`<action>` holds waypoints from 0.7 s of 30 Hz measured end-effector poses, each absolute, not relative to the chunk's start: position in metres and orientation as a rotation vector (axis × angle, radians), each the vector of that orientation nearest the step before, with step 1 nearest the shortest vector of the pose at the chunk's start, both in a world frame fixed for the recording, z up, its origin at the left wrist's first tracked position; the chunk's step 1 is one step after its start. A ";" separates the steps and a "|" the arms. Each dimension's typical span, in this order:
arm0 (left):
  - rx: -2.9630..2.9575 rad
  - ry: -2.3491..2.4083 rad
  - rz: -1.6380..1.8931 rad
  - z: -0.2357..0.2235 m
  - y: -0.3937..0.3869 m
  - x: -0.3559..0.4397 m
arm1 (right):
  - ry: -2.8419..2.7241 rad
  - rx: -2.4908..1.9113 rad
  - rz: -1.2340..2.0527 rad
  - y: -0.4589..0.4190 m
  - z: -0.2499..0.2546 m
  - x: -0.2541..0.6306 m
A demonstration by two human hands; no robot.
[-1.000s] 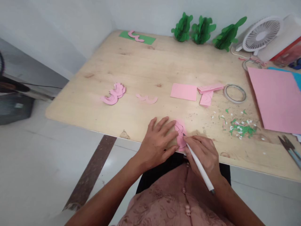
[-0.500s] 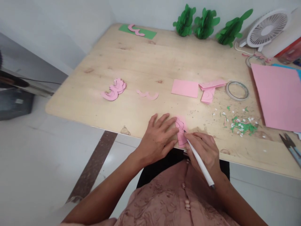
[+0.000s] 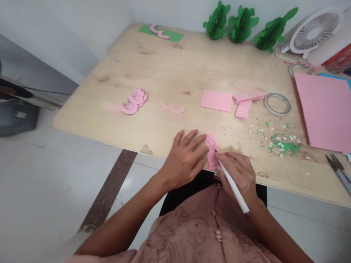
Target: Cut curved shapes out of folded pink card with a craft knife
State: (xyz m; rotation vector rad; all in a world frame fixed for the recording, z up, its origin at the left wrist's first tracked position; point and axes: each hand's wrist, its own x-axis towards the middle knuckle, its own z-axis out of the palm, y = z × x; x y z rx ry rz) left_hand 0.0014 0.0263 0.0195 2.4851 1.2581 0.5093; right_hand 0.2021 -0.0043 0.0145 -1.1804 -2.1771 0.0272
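Note:
A small pink paper strip [image 3: 211, 152] with curved dark outlines lies at the table's front edge. My left hand [image 3: 184, 157] rests flat with spread fingers, its fingertips touching the strip's left side. Gripped in my right hand [image 3: 239, 174] is a white pen [image 3: 234, 187], its dark tip at the strip's right edge. Beyond my hands lie a thin pink curved cutout [image 3: 178, 110], a stack of pink curved cutouts [image 3: 134, 102], a pink paper rectangle [image 3: 216, 100] and some folded pink paper pieces [image 3: 244, 108].
Rolls of tape [image 3: 277, 104], green and white paper scraps [image 3: 285, 147], scissors [image 3: 339, 168] and a large pink sheet [image 3: 325, 109] lie to the right. Green paper figures [image 3: 242, 25] and a white fan [image 3: 315, 33] stand at the back. A green strip [image 3: 175, 36] lies far left.
The camera view has shifted slightly. My right hand and the pen remain at almost the same spot on the strip; my left hand keeps its place.

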 end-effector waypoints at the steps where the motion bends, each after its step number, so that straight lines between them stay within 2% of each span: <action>1: 2.486 1.257 0.509 0.020 0.026 0.001 | -2.179 -1.179 0.021 -0.004 0.014 0.202; 21: 2.492 1.284 0.527 0.015 0.027 0.002 | -2.172 -1.207 0.044 -0.005 0.016 0.201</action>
